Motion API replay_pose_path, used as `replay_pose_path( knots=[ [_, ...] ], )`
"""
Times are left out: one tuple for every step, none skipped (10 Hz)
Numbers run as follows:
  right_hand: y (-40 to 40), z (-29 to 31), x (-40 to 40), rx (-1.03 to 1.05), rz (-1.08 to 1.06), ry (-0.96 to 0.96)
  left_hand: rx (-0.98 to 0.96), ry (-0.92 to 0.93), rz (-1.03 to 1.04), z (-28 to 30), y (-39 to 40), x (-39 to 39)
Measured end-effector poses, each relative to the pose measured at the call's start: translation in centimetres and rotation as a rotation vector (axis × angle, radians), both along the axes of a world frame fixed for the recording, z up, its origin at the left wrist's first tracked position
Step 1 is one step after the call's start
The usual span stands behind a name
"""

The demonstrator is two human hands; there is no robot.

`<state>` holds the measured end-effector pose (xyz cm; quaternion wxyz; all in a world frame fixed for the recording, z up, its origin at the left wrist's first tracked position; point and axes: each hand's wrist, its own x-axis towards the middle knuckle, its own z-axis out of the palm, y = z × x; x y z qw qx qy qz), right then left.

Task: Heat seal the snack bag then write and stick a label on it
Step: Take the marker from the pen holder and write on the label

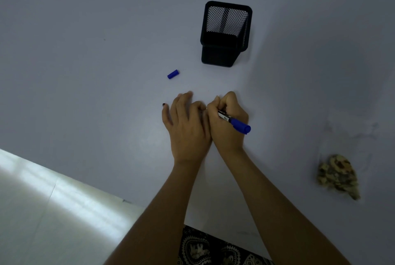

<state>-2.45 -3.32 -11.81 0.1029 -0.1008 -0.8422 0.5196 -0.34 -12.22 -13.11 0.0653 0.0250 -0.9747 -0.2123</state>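
Note:
My right hand (227, 121) grips a blue marker (235, 122), its blue rear end pointing toward me and its tip hidden under my fingers. Beside it, my left hand (186, 123) lies flat on the white table (85, 72) with fingers spread, touching my right hand. Any label under my hands is hidden from view. The marker's blue cap (173, 74) lies loose on the table beyond my left hand. A clear snack bag (337, 176) with brownish snacks inside rests at the right, blurred.
A black mesh pen holder (226, 34) stands upright behind my hands. The table's near-left edge (64, 176) runs diagonally, with a bright floor below it. Patterned fabric (209, 247) shows at the bottom between my forearms.

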Motion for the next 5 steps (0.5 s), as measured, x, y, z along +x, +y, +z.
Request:
replay_pose_path(
  knots=[
    [0.3, 0.4, 0.1, -0.036, 0.003, -0.057, 0.003, 0.009, 0.003, 0.0, 0.1, -0.1],
    [0.4, 2.0, 0.5, -0.16, 0.006, -0.164, 0.014, 0.02, 0.007, 0.2, 0.2, -0.1],
    [0.4, 2.3, 0.5, -0.223, -0.011, -0.184, 0.021, 0.023, 0.01, 0.2, 0.1, 0.0],
    [0.4, 2.3, 0.5, -0.205, 0.0, -0.183, 0.023, 0.016, 0.008, 0.2, 0.1, 0.0],
    [0.3, 2.4, 0.5, -0.213, -0.021, -0.187, 0.022, 0.022, 0.005, 0.2, 0.1, 0.0]
  ],
)
